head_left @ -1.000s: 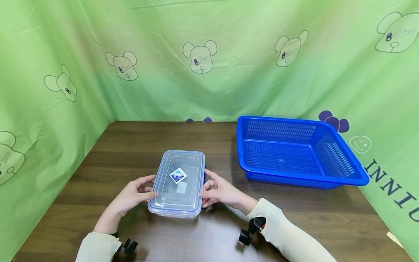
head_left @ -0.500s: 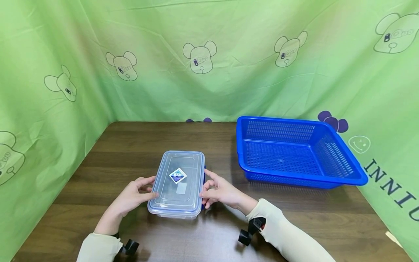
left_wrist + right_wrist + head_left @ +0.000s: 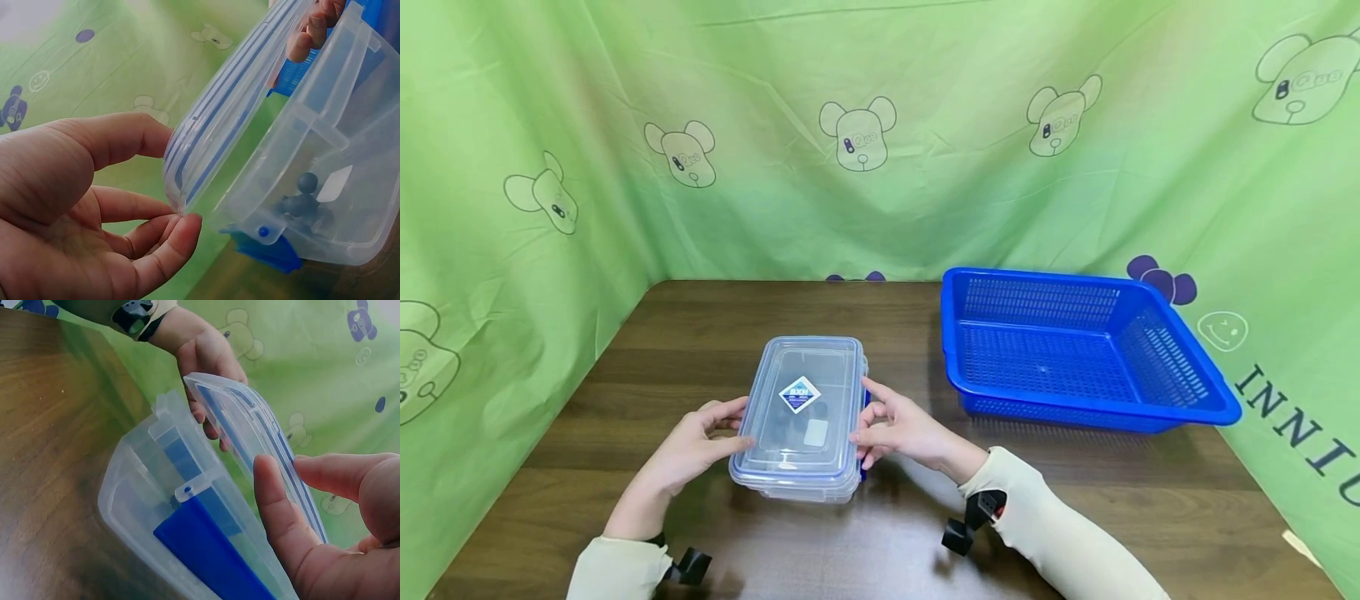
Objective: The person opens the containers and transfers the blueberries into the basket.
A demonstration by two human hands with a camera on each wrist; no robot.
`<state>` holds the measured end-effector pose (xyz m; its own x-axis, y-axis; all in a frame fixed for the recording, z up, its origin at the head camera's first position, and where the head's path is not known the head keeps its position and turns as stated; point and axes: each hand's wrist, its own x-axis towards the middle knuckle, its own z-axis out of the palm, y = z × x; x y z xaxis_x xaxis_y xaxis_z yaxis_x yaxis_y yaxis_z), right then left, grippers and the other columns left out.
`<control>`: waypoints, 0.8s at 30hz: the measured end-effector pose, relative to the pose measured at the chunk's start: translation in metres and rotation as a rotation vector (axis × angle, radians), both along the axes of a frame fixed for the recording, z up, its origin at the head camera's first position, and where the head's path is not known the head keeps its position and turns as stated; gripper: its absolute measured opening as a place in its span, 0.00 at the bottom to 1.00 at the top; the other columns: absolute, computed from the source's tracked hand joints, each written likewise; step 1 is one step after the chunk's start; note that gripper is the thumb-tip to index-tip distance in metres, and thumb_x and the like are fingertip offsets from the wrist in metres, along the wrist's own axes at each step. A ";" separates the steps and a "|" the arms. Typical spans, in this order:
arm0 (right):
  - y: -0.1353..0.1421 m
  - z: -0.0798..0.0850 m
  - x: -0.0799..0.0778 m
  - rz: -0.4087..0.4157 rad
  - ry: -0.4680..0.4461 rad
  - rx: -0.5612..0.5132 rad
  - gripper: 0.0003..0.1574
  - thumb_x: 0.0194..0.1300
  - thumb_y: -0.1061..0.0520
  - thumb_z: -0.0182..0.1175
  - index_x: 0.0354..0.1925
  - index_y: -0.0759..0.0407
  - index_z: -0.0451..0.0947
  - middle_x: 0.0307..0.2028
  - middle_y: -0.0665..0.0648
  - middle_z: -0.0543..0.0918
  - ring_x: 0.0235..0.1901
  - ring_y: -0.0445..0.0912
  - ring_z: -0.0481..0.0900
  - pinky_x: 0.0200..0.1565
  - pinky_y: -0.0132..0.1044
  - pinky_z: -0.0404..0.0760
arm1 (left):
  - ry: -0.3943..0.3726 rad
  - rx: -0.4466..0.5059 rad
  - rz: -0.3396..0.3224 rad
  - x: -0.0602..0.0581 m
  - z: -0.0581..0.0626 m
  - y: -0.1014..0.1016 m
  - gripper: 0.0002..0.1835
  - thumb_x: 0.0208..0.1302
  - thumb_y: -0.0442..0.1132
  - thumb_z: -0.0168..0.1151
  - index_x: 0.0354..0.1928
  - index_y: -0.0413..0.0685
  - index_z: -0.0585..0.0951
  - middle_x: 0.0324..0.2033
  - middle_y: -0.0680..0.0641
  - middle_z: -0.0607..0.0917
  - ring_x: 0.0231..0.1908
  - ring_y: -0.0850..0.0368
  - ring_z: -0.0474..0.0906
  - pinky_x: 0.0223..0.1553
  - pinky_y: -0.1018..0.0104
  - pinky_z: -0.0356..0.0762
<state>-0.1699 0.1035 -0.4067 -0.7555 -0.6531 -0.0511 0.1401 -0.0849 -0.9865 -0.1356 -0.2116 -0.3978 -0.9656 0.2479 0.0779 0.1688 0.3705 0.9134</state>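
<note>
A clear lid (image 3: 801,358) with a blue seal and a diamond-shaped label is held a little above a clear plastic food container (image 3: 808,493). My left hand (image 3: 700,442) pinches the lid's left edge between thumb and fingers. At the opposite edge my right hand (image 3: 902,429) pinches it too. Both wrist views show a gap between the lid (image 3: 212,119) and the container (image 3: 131,462). A blue latch (image 3: 265,250) hangs on one side wall, another blue latch (image 3: 212,550) on the other. Dark round shapes show through the container wall; whether they are inside I cannot tell.
A blue perforated plastic basket (image 3: 1045,350) stands at the right back of the brown wooden table (image 3: 737,308). Green printed curtain (image 3: 760,208) hangs behind and along both sides. Each wrist carries a small black camera.
Both hands have raised the lid off the container and shifted it slightly left and away. The container and the basket have stayed where they were.
</note>
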 end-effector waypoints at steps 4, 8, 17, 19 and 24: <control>-0.009 0.005 -0.001 0.004 0.018 -0.003 0.57 0.65 0.75 0.57 0.77 0.68 0.31 0.34 0.56 0.77 0.27 0.46 0.83 0.34 0.40 0.86 | 0.011 0.024 0.013 0.002 0.001 -0.009 0.31 0.57 0.27 0.69 0.62 0.22 0.71 0.47 0.37 0.79 0.45 0.57 0.76 0.43 0.71 0.78; -0.024 0.011 -0.003 0.005 0.022 0.014 0.57 0.65 0.75 0.57 0.78 0.65 0.33 0.33 0.56 0.78 0.26 0.46 0.84 0.33 0.40 0.86 | 0.030 0.062 0.024 0.005 0.001 -0.023 0.31 0.57 0.25 0.67 0.62 0.21 0.70 0.46 0.41 0.79 0.44 0.65 0.75 0.42 0.72 0.78; -0.065 0.021 -0.009 0.043 -0.010 -0.037 0.60 0.63 0.78 0.56 0.78 0.61 0.32 0.32 0.57 0.76 0.27 0.46 0.83 0.35 0.41 0.86 | 0.062 0.204 0.033 0.006 -0.001 -0.064 0.27 0.58 0.19 0.63 0.61 0.35 0.78 0.42 0.58 0.83 0.42 0.65 0.78 0.39 0.74 0.78; -0.076 0.023 -0.012 0.049 -0.015 -0.042 0.60 0.62 0.78 0.57 0.79 0.60 0.32 0.32 0.57 0.76 0.26 0.46 0.83 0.35 0.41 0.86 | 0.069 0.241 0.039 0.006 -0.003 -0.074 0.29 0.57 0.18 0.62 0.59 0.47 0.82 0.42 0.59 0.84 0.42 0.65 0.78 0.40 0.76 0.78; -0.101 0.026 -0.015 0.064 -0.035 -0.039 0.61 0.62 0.79 0.56 0.79 0.58 0.32 0.31 0.58 0.75 0.26 0.46 0.83 0.35 0.42 0.87 | 0.051 0.337 0.041 0.006 -0.007 -0.097 0.33 0.58 0.15 0.59 0.56 0.60 0.84 0.43 0.59 0.85 0.42 0.65 0.79 0.40 0.76 0.78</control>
<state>-0.1851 0.0024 -0.3805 -0.7107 -0.7017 -0.0503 0.1809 -0.1131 -0.9770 -0.1294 -0.3089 -0.4049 -0.9670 0.1609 0.1976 0.2090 0.0572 0.9762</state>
